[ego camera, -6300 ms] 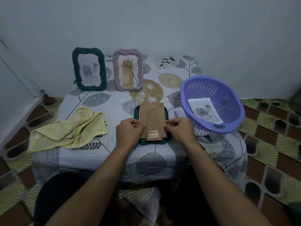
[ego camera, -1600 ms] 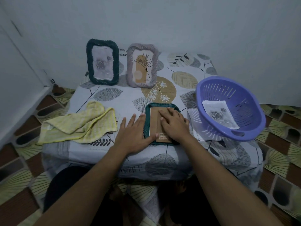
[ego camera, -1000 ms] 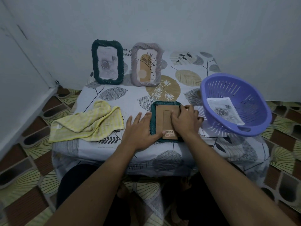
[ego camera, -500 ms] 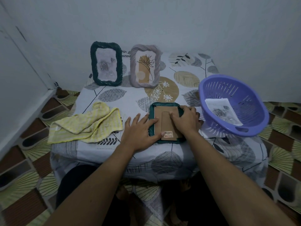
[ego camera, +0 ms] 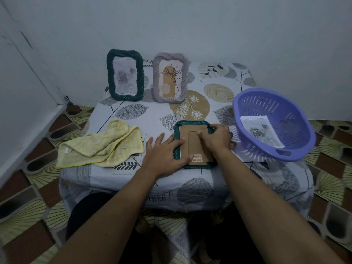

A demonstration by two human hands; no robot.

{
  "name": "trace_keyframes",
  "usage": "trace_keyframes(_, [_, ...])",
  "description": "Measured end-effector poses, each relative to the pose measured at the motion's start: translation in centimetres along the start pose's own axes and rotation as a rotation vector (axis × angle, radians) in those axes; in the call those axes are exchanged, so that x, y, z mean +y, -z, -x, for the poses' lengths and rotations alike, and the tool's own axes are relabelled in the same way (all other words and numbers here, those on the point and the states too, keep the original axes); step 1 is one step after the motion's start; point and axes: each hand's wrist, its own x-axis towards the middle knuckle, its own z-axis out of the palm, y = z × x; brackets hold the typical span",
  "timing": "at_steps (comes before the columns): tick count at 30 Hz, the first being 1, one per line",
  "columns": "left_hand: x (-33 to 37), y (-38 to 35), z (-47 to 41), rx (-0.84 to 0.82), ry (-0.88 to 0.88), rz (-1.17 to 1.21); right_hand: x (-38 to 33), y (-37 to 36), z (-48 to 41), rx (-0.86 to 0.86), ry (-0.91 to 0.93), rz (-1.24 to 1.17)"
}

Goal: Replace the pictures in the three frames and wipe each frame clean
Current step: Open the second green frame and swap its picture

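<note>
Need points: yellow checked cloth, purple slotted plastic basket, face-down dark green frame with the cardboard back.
yellow checked cloth (ego camera: 101,145), head view, middle of the crumpled fabric.
purple slotted plastic basket (ego camera: 295,126), head view, bare inner wall right of the paper.
face-down dark green frame (ego camera: 193,147), head view, cardboard back between the hands.

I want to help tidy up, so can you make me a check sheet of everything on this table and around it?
Surface: table, leaf-print covered.
Job's things: face-down green frame, cardboard back up; standing green frame and grey frame at the back; yellow cloth at left; picture in the purple basket.
Clutter: paper under the basket.
Hands: left hand flat on the face-down frame's left edge; right hand on its back, grip unclear.
Cables: nothing seen.
Surroundings: pale wall, patterned floor tiles.
</note>
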Motion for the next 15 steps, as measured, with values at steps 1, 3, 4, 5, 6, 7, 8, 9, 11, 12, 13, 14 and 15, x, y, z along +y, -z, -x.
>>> trace_keyframes(1, [0.0,0.0,0.0,0.0,0.001,0.006,-0.1,0.0,0.0,-0.003,-0.005,-0.006])
trace_keyframes(3, [0.0,0.1,0.0,-0.004,0.002,0.022,-0.2,0.0,0.0,-0.001,-0.003,-0.011])
trace_keyframes(4, [0.0,0.1,0.0,-0.005,0.003,0.029,-0.3,-0.1,0.0,0.001,-0.002,-0.013])
trace_keyframes(5, [0.0,0.1,0.0,-0.005,0.003,0.035,-0.3,-0.1,0.1,0.005,-0.002,-0.016])
trace_keyframes(6, [0.0,0.1,0.0,-0.004,0.003,0.038,-0.4,-0.1,0.1,0.009,-0.002,-0.02])
trace_keyframes(7, [0.0,0.1,0.0,-0.003,0.002,0.039,-0.4,-0.1,0.2,0.014,-0.001,-0.023])
trace_keyframes(8, [0.0,0.1,0.0,-0.003,0.002,0.037,-0.4,-0.2,0.3,0.018,0.003,-0.023])
trace_keyframes(9, [0.0,0.1,0.0,-0.003,0.003,0.034,-0.5,-0.2,0.5,0.019,0.01,-0.024])
trace_keyframes(11, [0.1,0.2,0.0,-0.003,0.002,0.034,-0.6,-0.4,0.7,0.024,0.02,-0.026])
trace_keyframes(12, [0.1,0.3,0.1,-0.005,0.002,0.036,-0.8,-0.6,0.8,0.027,0.02,-0.026])
trace_keyframes(13, [0.1,0.3,0.1,-0.007,0.002,0.04,-0.9,-0.7,0.9,0.031,0.019,-0.023])
trace_keyframes(14, [0.2,0.4,0.1,-0.007,0.002,0.044,-1.1,-0.8,1.1,0.035,0.021,-0.017])
trace_keyframes(15, [0.2,0.4,0.2,-0.003,0.002,0.047,-1.1,-0.9,1.1,0.039,0.022,-0.014])
